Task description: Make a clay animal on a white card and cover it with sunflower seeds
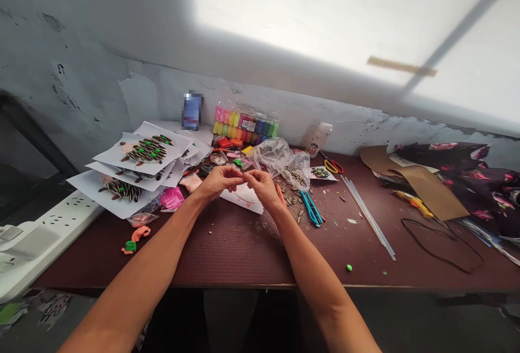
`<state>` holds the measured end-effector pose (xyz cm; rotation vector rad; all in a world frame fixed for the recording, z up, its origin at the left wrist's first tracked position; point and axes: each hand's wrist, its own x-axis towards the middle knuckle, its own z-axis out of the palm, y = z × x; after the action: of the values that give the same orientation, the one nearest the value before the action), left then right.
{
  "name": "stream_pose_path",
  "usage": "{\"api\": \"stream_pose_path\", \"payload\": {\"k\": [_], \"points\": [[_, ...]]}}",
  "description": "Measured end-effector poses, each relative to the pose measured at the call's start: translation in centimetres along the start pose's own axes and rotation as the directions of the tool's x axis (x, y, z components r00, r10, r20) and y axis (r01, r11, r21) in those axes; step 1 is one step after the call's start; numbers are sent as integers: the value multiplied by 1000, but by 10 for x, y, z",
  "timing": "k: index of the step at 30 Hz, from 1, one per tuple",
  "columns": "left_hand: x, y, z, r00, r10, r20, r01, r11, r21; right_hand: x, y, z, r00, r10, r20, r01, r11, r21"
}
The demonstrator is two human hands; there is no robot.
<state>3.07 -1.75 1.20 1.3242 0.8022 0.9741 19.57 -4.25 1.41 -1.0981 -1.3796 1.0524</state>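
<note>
Paper stack: nine o'clock from the hands, decorated sheets [148,150] overlapping
Left hand [221,181]: fingertips pinched narrow; cannot tell what they hold
Drawing paper [244,199]: six o'clock, flat on the table [227,250], partly hidden
Right hand [262,186]: fingertips pinched narrow, close to the left's; contents unclear
Plastic bag [276,155]: two o'clock
Blue cutter [311,209]: four o'clock

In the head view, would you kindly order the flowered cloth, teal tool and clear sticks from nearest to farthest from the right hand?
1. Teal tool, just right of the right hand.
2. Clear sticks, farther right.
3. Flowered cloth, at the far right.
</note>
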Motion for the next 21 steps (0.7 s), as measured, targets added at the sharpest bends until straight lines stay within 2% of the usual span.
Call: {"api": "stream_pose_path", "payload": {"k": [4, 10, 13, 16, 21], "points": [[-1, 4, -1, 998, -25, -65, 18, 994, -110, 3, 4, -1, 994, -19, -109, 17, 1000, -22], [1, 5, -6, 981, -99, -165, 45, 952, -302, -2, 2, 5, 999, -35, 30, 39, 990, -137], [2, 5, -6, 979, -113, -170, 55, 948, -313, -4, 3, 9, 998, -59, 12, 60, 985, -163], [2, 5, -6, 980, -119, -162, 65, 951, -304, -4, 4, 9, 997, -73, -22, 69, 991, -118], [1, 5, -5, 981, -109, -162, 53, 947, -316, -3, 5, 9, 999, -49, 8, 50, 990, -133]]}}
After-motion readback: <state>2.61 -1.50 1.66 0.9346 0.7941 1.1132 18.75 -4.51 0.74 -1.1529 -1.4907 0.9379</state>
